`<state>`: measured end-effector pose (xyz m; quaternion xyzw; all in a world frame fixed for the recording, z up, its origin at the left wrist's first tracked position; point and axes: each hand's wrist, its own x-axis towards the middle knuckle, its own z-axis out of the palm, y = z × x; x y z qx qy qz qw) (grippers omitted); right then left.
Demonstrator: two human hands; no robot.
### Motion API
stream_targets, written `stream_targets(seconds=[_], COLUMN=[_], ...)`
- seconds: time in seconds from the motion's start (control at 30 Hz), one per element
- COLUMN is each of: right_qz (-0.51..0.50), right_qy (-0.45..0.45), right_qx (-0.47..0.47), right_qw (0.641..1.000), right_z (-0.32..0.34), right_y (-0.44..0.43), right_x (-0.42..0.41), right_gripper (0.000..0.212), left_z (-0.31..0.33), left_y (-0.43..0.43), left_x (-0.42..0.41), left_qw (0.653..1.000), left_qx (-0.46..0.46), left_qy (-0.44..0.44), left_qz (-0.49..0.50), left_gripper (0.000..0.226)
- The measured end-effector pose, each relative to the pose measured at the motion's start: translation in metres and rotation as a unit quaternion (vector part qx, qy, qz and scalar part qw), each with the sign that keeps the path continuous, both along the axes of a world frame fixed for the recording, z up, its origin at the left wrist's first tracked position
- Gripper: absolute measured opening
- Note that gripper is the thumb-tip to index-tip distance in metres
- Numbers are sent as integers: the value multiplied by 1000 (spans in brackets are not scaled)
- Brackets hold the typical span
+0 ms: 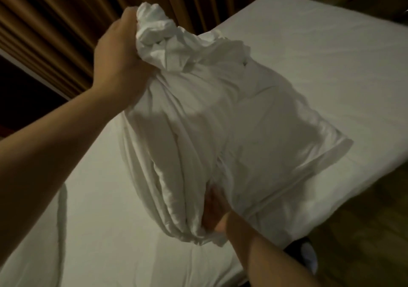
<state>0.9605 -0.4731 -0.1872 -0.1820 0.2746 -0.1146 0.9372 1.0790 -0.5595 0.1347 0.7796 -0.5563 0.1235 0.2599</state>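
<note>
The left hand (119, 59) has its fingers clamped on the bunched top of the pillowcase (198, 110), held above the bed (309, 55). The right hand (215, 211) digs into the lower folds, its grip hidden. Filling seems largely done; straightening probably remains.

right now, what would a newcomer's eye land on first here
A white pillow in a loose case fills the middle, held up over the bed. The left hand grips the bunched cloth at its top, upper left, while the right hand holds its lower end, bottom centre. Behind, upper left, hang brown curtains.
</note>
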Motion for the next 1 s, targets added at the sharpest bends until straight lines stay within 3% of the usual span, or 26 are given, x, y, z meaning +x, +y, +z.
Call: stream_targets(seconds=[0.03,0.07,0.13,0.3,0.47,0.63,0.77,0.9,1.0], right_qz=[-38,-48,-109,-184,-222,-199,-159,-82,0], right_qy=[1,32,63,57,63,106,135,148,185], right_qx=[126,192,209,153,105,18,-105,-87,-66], right_qw=[991,980,970,969,967,974,972,982,981], right_z=[-15,-7,-1,11,38,70,106,125,94], right_y=[-4,-9,-18,-81,-177,-270,-348,-427,-462], right_x=[-3,-11,-30,-69,-109,-162,-186,-221,-251], right_gripper=[64,72,69,40,36,31,37,61,81], left_z=[1,1,0,-11,-14,-30,-77,-125,-159], left_y=[-6,-11,-18,-50,-101,-172,-230,-259,-253], left_x=[0,1,-4,-32,-69,-128,-192,-244,-266], left_qw=[1000,1000,1000,998,998,997,988,970,957], left_qx=[-2,5,8,18,23,52,104,183,198], left_qy=[-1,-7,-17,-22,-3,4,-41,-10,-17], left_qz=[3,10,2,-54,-59,-51,-106,-163,-211], left_gripper=[43,43,44,45,37,40,43,45,45])
